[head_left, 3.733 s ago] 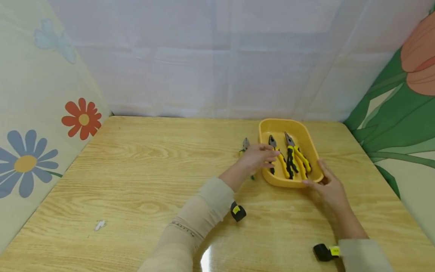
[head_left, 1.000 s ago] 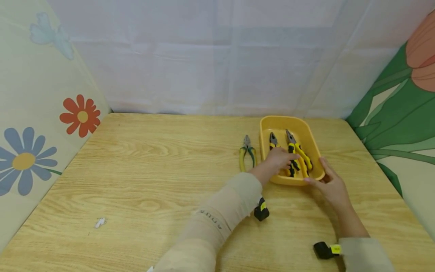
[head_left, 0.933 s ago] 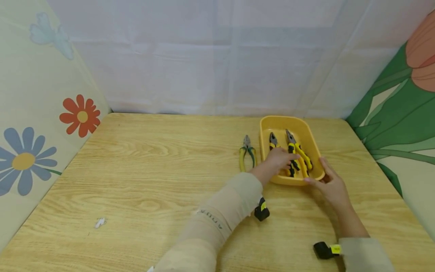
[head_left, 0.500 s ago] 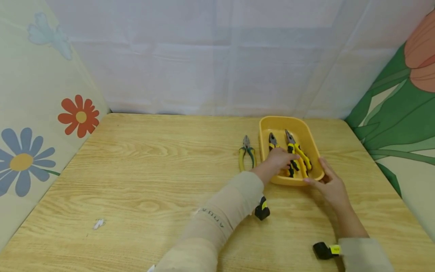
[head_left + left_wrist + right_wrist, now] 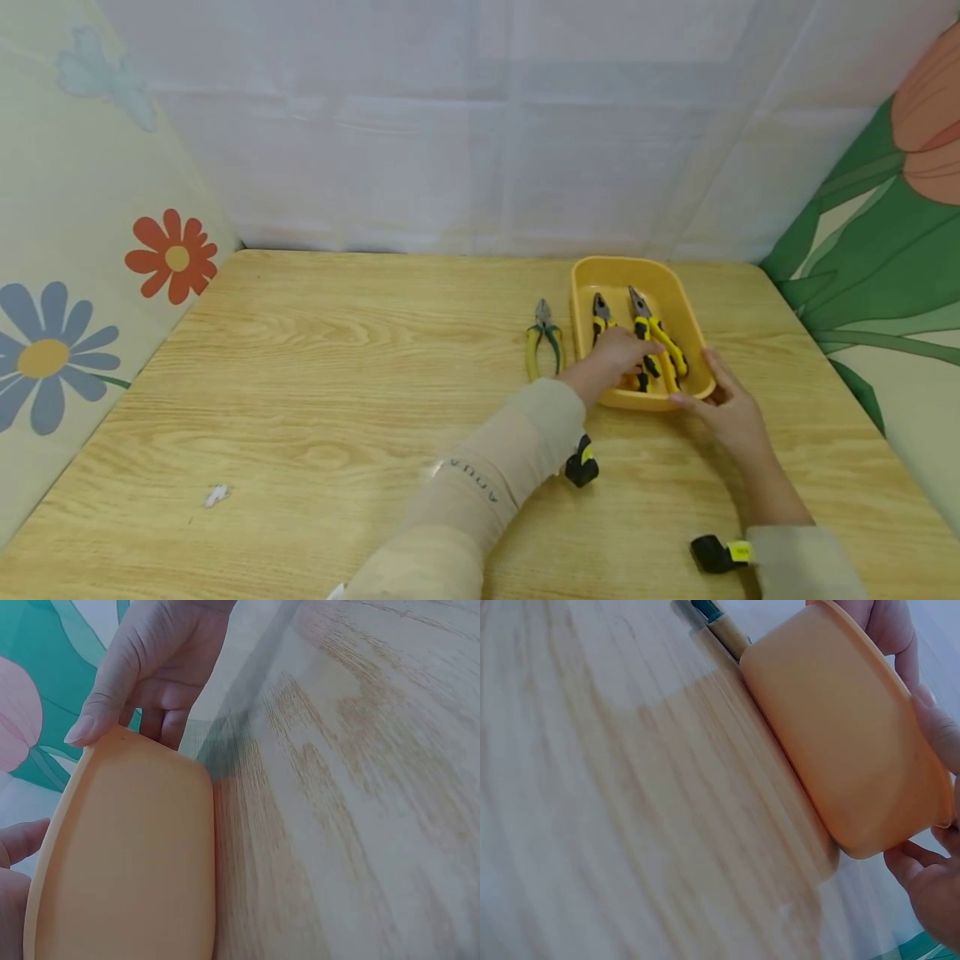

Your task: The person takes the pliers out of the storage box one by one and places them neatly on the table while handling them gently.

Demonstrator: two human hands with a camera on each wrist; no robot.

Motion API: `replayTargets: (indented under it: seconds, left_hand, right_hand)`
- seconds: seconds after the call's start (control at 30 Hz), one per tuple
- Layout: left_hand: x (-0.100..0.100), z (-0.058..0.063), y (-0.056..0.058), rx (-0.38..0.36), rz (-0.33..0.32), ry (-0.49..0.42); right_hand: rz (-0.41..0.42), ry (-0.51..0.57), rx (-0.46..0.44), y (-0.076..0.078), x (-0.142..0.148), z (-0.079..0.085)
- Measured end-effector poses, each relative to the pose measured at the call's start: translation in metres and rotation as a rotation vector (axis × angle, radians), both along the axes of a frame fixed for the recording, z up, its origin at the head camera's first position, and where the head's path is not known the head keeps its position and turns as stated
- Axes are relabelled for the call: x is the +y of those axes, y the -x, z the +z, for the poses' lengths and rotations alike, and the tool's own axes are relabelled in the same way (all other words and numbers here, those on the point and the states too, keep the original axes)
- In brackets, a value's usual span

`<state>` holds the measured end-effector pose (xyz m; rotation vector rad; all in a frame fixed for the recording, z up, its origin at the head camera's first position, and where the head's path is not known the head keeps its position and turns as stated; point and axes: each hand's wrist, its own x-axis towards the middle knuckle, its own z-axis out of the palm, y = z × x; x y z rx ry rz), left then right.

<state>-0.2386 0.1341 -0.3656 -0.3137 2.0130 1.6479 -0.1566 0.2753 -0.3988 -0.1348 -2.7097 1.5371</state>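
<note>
In the head view, a yellow plastic tray (image 5: 637, 403) sits at the right of the table. My right hand (image 5: 731, 408) grips its near right corner, thumb on the rim and fingers curled below. My left hand (image 5: 617, 353) reaches in over the left wall and covers the handles of pliers with a dark head (image 5: 601, 307); I cannot tell whether its fingers close on them. Beside it in the tray lie long-nose pliers (image 5: 640, 302) with yellow and black handles. Diagonal pliers (image 5: 543, 333) with green and yellow handles lie on the table, just left of the tray.
A small white scrap (image 5: 217, 495) lies on the wood-grain table (image 5: 337, 358) at the left. Black wrist devices with yellow labels show at the left sleeve (image 5: 582, 462) and right sleeve (image 5: 716, 554). A pale curtain (image 5: 480, 142) hangs behind the table, with flower-print cloth (image 5: 67, 208) at the sides.
Since the oldest frame my left hand has moved right and down over the pliers in the tray, uncovering the diagonal pliers. Over the last second both hands stay nearly still.
</note>
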Motion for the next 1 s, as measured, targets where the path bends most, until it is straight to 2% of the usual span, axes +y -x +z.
replayTargets:
  seconds: [0.4, 0.53, 0.77, 1.0]
  left_hand:
    - [0.002, -0.002, 0.001, 0.004, -0.002, 0.027]
    - [0.005, -0.004, 0.004, -0.002, 0.017, 0.053]
    - [0.010, -0.008, 0.008, -0.022, 0.065, 0.046]
    - [0.015, -0.009, 0.012, -0.026, 0.110, 0.090]
  right_hand:
    - [0.003, 0.000, 0.004, 0.000, 0.001, -0.001]
    - [0.001, -0.011, 0.005, 0.001, 0.001, -0.002]
    - [0.005, -0.009, 0.012, 0.002, 0.001, -0.004]
    - [0.005, 0.007, 0.027, 0.001, 0.001, -0.003]
